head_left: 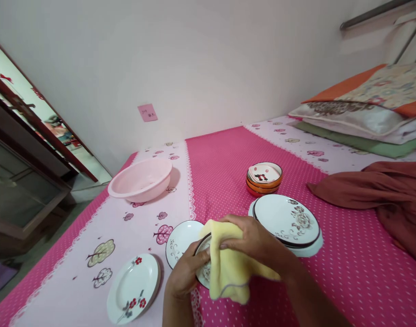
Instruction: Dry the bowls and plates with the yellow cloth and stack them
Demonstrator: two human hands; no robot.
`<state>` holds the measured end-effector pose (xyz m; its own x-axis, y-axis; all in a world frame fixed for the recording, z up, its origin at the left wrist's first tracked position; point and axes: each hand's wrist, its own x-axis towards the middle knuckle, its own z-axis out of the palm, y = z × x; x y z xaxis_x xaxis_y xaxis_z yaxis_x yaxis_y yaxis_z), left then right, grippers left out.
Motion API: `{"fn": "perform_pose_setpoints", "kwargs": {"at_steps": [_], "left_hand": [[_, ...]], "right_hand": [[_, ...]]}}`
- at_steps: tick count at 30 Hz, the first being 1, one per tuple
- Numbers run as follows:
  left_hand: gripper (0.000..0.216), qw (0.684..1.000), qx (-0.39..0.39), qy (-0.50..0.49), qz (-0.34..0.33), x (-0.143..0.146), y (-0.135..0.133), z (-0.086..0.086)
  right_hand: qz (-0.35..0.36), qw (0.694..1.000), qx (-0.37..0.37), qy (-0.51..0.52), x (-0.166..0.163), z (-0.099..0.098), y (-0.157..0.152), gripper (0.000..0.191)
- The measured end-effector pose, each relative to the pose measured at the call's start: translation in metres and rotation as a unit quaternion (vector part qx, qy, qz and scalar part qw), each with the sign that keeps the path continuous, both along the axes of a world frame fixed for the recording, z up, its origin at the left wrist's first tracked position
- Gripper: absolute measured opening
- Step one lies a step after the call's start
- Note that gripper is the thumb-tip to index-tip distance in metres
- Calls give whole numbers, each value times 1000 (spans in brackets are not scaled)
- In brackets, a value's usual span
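My left hand (188, 269) grips the edge of a white, dark-rimmed plate (203, 272) with a floral print, holding it tilted above the bedspread. A yellow cloth (228, 268) is bunched in my right hand (250, 238) and drapes over much of that plate, hiding its right part. Behind my left hand lies another white plate (182, 238) with a dark rim and scroll pattern. Right of my right hand sits a stack of floral, dark-rimmed plates (279, 215). Farther left, white plates (134, 286) with red flowers lie one on another.
A pink basin (143, 181) stands at the back left. Several stacked bowls (265, 177) with orange sides sit beyond the right plate stack. Brown-red fabric (381, 195) lies at the right, with folded bedding and pillows (367, 109) behind. The bedspread (221, 168) ends at the wall.
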<state>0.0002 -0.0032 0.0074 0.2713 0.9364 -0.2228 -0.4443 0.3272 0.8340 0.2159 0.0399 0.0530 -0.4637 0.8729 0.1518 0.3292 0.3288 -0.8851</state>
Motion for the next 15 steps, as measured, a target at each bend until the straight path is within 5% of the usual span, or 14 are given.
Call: {"fn": "perform_pose_setpoints", "kwargs": {"at_steps": [5, 11, 15], "left_hand": [[40, 998, -4, 55, 20, -10, -3, 5], [32, 997, -18, 67, -24, -12, -5, 18], [32, 997, -17, 73, -24, -14, -7, 22]], "right_hand": [[35, 999, -31, -7, -1, 1, -5, 13], [4, 999, 22, -37, -9, -1, -17, 60], [59, 998, 8, -13, -15, 3, -13, 11]]}}
